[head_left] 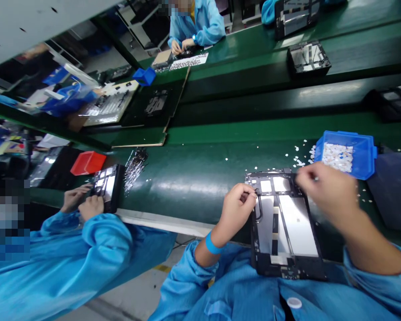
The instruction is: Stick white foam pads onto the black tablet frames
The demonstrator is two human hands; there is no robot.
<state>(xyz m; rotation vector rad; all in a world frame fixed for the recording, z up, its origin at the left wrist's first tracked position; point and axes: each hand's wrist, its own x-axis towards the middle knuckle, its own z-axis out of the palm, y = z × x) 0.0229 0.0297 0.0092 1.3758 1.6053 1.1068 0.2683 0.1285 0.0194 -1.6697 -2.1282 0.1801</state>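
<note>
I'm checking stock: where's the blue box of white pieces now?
In the head view, the blue box sits at the right on the green surface, just beyond the right hand and beside a dark grey object.

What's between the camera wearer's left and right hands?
The upper end of the open tablet lies between the left hand and the blurred right hand, in the head view.

near on my left i see a co-worker [73, 263] in blue, a black-framed device [111, 185] before them, a red bin [88, 163] beside it and a pile of thin strips [135, 169] to its right. farther off i see a small blue box [144, 76] and a speckled white sheet [200, 59]; far right, another dark device [308, 59].
</note>
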